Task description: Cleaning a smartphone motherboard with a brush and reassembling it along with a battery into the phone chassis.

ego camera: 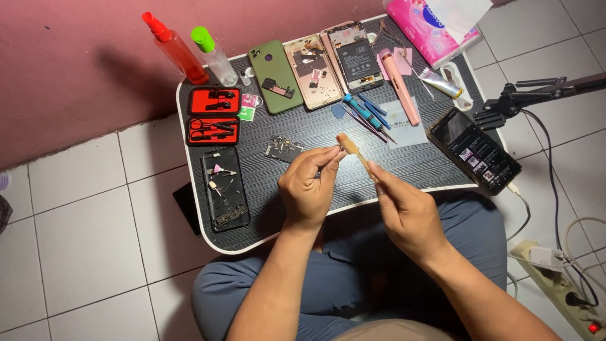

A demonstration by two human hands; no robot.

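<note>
Tan and bristled at its far tip, a slim wooden-handled brush (353, 151) sits between our two hands above the black wood-grain surface (404, 161). Our right hand (404, 211) grips the handle's near end, fingers closed around it, forearm angled in from the lower right. Our left hand (309, 186) is raised upright, thumb and fingertips pinched close at the bristle end; whether they hold something tiny we cannot tell. Just left of the brush lies a small green circuit board (284, 149); beyond the brush, blue plastic pry tools (366, 112). Bare surface lies right of the brush, before a dark lit smartphone (475, 150) at the surface's right edge.
</note>
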